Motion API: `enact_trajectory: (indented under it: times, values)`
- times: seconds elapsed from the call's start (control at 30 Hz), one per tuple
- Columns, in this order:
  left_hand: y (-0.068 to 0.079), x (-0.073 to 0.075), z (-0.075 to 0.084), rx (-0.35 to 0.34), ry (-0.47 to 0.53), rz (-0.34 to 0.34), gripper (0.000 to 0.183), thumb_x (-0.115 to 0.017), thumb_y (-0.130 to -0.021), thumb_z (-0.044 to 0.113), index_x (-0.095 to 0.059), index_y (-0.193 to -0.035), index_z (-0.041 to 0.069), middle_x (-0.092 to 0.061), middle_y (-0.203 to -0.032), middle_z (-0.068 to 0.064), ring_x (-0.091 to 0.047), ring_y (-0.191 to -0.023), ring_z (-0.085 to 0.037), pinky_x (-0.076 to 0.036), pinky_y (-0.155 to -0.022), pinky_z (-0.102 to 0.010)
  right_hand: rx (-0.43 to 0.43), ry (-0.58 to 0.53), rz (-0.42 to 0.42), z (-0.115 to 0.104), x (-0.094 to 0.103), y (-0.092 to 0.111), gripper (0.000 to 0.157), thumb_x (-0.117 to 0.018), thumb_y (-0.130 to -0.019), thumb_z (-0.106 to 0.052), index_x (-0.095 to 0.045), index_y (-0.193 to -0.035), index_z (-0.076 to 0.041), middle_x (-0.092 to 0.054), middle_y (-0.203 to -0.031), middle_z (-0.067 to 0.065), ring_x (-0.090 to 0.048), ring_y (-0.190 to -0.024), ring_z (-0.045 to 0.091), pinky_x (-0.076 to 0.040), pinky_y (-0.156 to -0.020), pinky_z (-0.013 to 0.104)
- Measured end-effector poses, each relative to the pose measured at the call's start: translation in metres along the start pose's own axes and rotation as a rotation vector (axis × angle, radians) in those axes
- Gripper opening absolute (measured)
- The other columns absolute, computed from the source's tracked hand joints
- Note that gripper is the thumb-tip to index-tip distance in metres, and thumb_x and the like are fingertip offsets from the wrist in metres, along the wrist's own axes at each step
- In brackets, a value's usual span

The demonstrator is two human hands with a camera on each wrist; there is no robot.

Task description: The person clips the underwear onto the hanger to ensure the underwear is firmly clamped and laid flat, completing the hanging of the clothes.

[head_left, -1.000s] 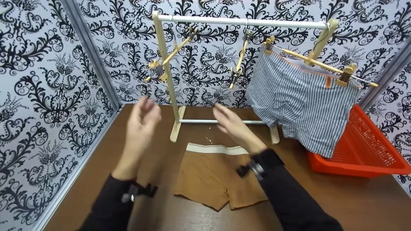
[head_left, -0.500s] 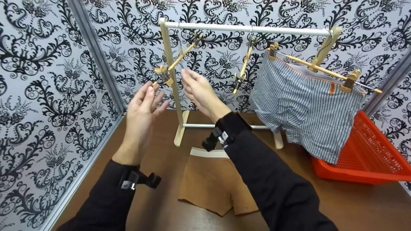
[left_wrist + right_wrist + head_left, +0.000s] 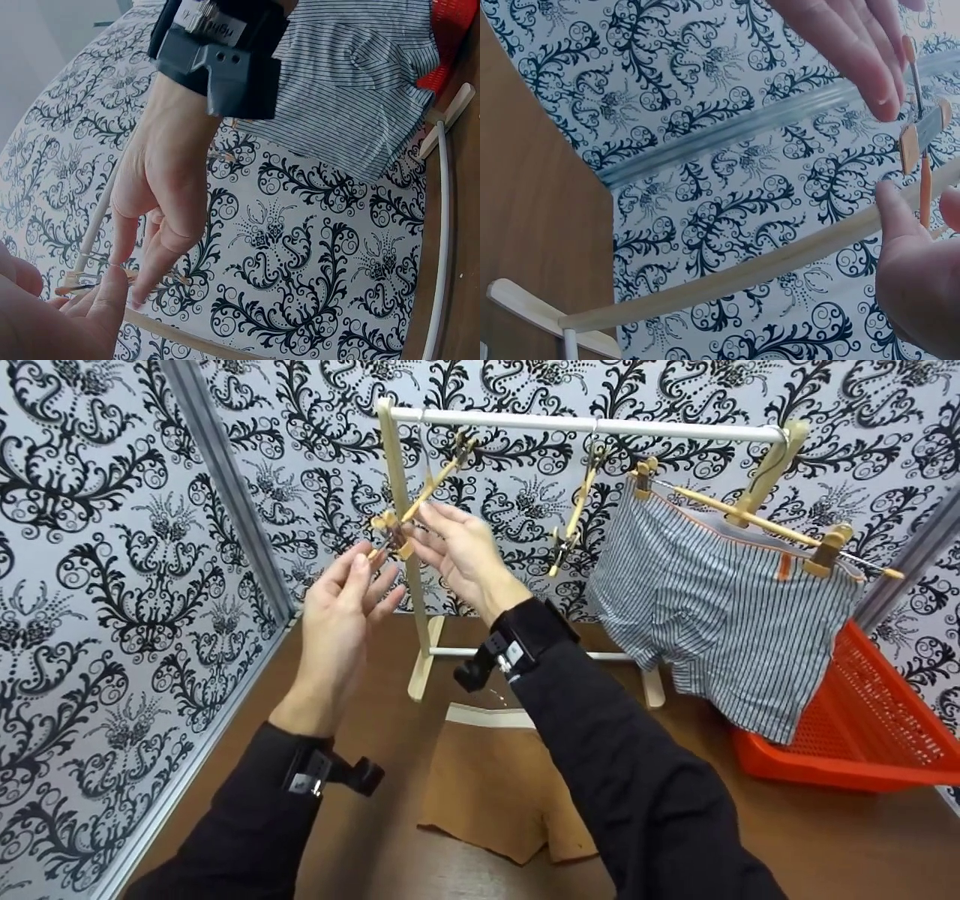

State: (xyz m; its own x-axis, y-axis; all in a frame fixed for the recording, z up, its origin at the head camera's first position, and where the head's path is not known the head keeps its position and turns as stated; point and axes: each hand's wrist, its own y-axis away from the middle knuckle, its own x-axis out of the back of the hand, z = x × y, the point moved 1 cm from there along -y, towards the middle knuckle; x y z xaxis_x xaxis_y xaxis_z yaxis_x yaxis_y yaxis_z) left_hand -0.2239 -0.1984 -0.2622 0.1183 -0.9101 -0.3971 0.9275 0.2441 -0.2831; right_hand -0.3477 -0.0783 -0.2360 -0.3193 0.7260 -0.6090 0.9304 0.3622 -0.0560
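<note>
Bar hanger at the rack's left end, and both hands are up at its near end! Right hand has its thumb and finger pinching the bar just behind the near clip; left hand is at the outer tip, fingers bent, though whether they truly grip it can't be told. Fingers of the two hands almost meet, the clip between them. Above, the hanger's hook sits on the white rail. Next along, a second hanger hangs slantwise, and at the right a third hanger carries striped shorts by two clips, orange trim at the waist. Down below, brown shorts lie flat on the table, pale waistband toward the rack, partly covered by the right sleeve. Far right, behind the striped pair: a red basket!
</note>
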Motion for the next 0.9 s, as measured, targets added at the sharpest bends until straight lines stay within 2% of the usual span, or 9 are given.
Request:
enact_trajectory:
  times: [0.2, 0.3, 0.5, 0.9]
  values:
    - [-0.002, -0.005, 0.003, -0.072, -0.110, -0.018, 0.047, -0.046, -0.108, 0.012, -0.036, -0.152, -0.004, -0.046, -0.150, -0.020, -0.057, -0.130, -0.028, -0.050, -0.101, -0.032, -0.004, -0.048, -0.005, -0.004, -0.004, -0.009, 0.029, -0.066, -0.094, 0.003, -0.065, -0.122, 0.005, -0.063, -0.127, 0.028, -0.072, -0.102, 0.030, -0.057, -0.086, 0.029]
    - [-0.001, -0.008, 0.004, -0.102, -0.159, -0.033, 0.046, -0.046, -0.108, 0.010, -0.037, -0.151, -0.005, -0.048, -0.149, -0.020, -0.058, -0.128, -0.026, -0.051, -0.099, -0.031, -0.005, -0.052, -0.004, -0.003, -0.005, -0.010, 0.029, -0.067, -0.092, 0.005, -0.066, -0.121, 0.005, -0.064, -0.126, 0.028, -0.072, -0.102, 0.030, -0.057, -0.086, 0.029]
    - [0.000, -0.010, 0.003, -0.122, -0.152, -0.025, 0.042, -0.045, -0.108, 0.007, -0.042, -0.148, -0.004, -0.054, -0.144, -0.018, -0.061, -0.125, -0.026, -0.052, -0.098, -0.032, 0.010, -0.053, -0.014, -0.003, -0.006, -0.010, 0.028, -0.068, -0.091, 0.006, -0.067, -0.120, 0.004, -0.065, -0.122, 0.028, -0.072, -0.102, 0.031, -0.057, -0.086, 0.030]
    - [0.009, -0.011, 0.002, -0.151, -0.148, -0.044, 0.041, -0.048, -0.107, 0.006, -0.045, -0.146, -0.006, -0.056, -0.141, -0.019, -0.063, -0.121, -0.025, -0.054, -0.096, -0.034, 0.030, -0.006, -0.075, -0.009, -0.002, -0.003, 0.032, -0.069, -0.092, 0.003, -0.065, -0.124, 0.002, -0.066, -0.122, 0.027, -0.071, -0.104, 0.032, -0.057, -0.090, 0.033]
